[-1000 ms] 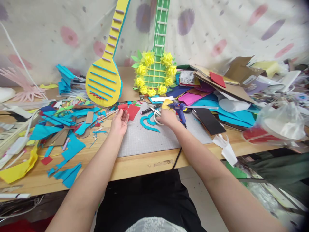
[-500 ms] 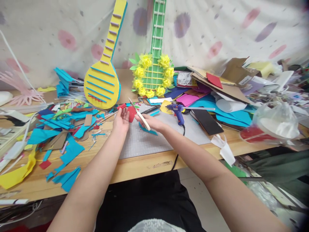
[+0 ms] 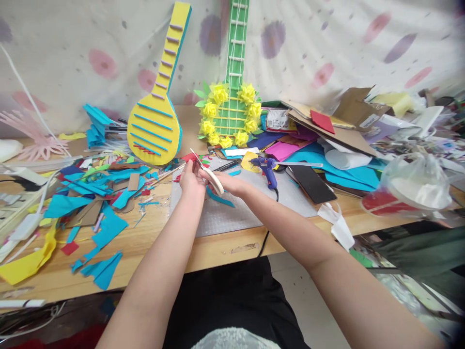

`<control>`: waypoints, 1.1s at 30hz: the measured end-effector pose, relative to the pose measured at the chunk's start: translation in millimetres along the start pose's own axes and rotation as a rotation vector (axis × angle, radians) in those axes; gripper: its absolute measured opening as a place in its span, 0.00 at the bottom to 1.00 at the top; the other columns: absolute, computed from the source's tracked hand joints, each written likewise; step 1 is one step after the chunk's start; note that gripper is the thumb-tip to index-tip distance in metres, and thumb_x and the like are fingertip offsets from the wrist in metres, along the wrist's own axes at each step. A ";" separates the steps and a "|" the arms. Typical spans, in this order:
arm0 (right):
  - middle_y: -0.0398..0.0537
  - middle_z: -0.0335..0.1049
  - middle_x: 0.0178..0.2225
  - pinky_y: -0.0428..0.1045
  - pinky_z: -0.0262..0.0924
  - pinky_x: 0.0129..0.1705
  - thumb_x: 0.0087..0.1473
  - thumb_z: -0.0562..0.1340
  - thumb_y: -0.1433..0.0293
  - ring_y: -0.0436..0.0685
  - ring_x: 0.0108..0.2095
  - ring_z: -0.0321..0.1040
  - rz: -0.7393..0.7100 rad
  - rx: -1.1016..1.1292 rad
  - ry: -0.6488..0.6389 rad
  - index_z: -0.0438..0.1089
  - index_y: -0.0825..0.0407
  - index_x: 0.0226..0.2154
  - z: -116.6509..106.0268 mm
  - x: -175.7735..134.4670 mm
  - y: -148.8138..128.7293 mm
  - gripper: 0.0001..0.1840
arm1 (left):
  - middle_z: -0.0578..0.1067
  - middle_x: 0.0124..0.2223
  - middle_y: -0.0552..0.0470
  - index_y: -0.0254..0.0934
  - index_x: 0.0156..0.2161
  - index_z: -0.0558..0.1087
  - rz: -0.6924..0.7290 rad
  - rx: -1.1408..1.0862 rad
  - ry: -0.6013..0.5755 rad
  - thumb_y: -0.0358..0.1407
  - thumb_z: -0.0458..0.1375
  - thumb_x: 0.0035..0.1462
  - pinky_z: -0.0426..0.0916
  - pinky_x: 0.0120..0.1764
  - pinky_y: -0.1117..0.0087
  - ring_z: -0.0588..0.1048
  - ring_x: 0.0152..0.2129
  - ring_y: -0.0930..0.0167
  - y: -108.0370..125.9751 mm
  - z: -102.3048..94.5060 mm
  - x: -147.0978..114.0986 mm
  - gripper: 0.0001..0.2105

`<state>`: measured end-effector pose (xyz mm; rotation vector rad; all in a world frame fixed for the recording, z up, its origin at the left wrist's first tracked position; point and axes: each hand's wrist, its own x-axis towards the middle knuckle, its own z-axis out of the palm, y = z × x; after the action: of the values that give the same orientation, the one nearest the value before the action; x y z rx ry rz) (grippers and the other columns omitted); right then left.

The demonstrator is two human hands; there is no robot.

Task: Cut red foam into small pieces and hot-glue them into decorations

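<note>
My right hand is closed around white-handled scissors, whose blades point up and to the left. Beside it, touching or nearly touching, my left hand has its fingers drawn together on a piece of red paper, which shows above the fingertips. How the blades meet the paper is partly hidden by the fingers. Under my hands lies a grey cutting mat with a blue strip on it. A black marker lies just beyond my right hand.
A yellow cardboard lute shape and a green one ringed with yellow flowers stand behind. To the right are a purple glue gun, a phone and a bagged tub. Blue scraps cover the left side.
My left hand has moved right, up to the scissors, and its fingers have closed. The red paper, earlier between my hands, now shows above the left fingertips. The scissors have shifted slightly left.
</note>
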<state>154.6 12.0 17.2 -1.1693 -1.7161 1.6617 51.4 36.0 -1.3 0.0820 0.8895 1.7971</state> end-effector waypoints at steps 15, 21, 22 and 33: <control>0.39 0.57 0.15 0.42 0.48 0.16 0.42 0.57 0.42 0.44 0.15 0.54 0.000 -0.018 0.071 0.58 0.53 0.22 -4.0 6.4 15.3 0.30 | 0.72 0.24 0.56 0.34 0.26 0.67 -0.073 -0.157 0.055 0.23 0.53 0.55 0.67 0.30 0.81 0.72 0.21 0.81 -2.4 7.1 -12.8 0.08; 0.39 0.56 0.15 0.43 0.46 0.16 0.43 0.57 0.43 0.44 0.15 0.53 -0.011 -0.044 0.075 0.58 0.53 0.22 -3.1 2.8 12.7 0.29 | 0.71 0.23 0.56 0.34 0.25 0.67 -0.059 -0.151 0.059 0.23 0.53 0.54 0.68 0.30 0.81 0.72 0.21 0.81 -2.3 7.3 -14.4 0.09; 0.39 0.56 0.15 0.43 0.46 0.16 0.43 0.58 0.44 0.44 0.15 0.53 -0.013 -0.039 0.083 0.58 0.53 0.21 -3.0 1.9 12.1 0.28 | 0.71 0.23 0.56 0.34 0.25 0.67 -0.058 -0.150 0.059 0.23 0.53 0.54 0.68 0.30 0.81 0.72 0.21 0.81 -2.0 7.4 -14.7 0.09; 0.37 0.55 0.13 0.42 0.48 0.16 0.41 0.61 0.45 0.43 0.13 0.52 0.013 -0.040 0.093 0.56 0.53 0.19 -4.7 -3.5 11.5 0.29 | 0.71 0.23 0.56 0.33 0.25 0.66 -0.071 -0.139 0.054 0.23 0.51 0.55 0.69 0.32 0.80 0.72 0.21 0.81 1.0 5.8 -16.8 0.09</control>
<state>163.1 10.5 7.6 -1.2589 -1.6939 1.5619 60.2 24.9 9.4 -0.0868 0.7933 1.7963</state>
